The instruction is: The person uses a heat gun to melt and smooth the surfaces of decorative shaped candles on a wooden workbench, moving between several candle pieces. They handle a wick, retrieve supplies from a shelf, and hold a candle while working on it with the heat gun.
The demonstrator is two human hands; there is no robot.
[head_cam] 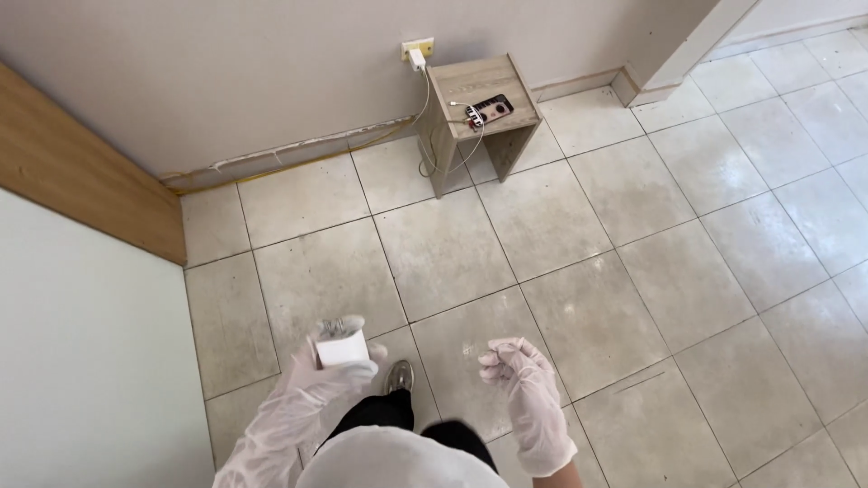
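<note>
My left hand (330,361), in a thin white glove, is closed around a small white box-shaped object (342,348) held at waist height. My right hand (522,375), also gloved, hovers to the right of it with the fingers loosely curled and nothing in them. Both hands are over a beige tiled floor (633,271). Below them I see my dark trousers and one shoe (398,376).
A small wooden bedside table (479,122) stands against the far wall, with a phone (489,111) on top, wired to a charger in a wall socket (417,50). A pale green surface with a wooden edge (81,298) fills the left side.
</note>
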